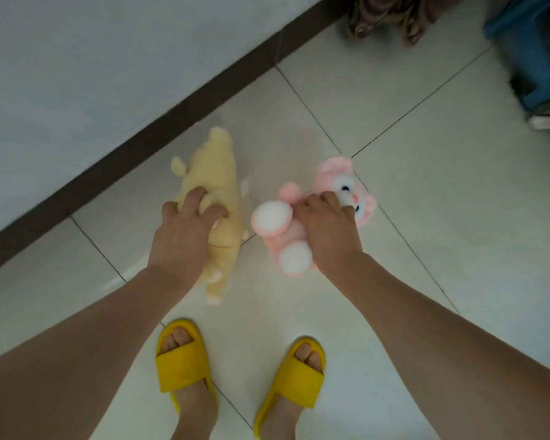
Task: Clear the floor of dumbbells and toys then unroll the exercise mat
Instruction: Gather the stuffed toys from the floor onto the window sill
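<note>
Standing on the pale glossy tiled floor (pixel 426 217), you face a white wall with a dark brown skirting board (pixel 172 115) running diagonally. Your left hand (pixel 185 230) is clenched around the middle of the long yellow plush toy (pixel 213 166), whose long axis runs from near your feet up towards the skirting, head end away from you. Your right hand (pixel 327 223) is closed on the pink and white plush rabbit (pixel 299 230), just beside it, face pointing right, round white feet towards you. Your yellow open-toe slippers (pixel 181 366) sit below.
</note>
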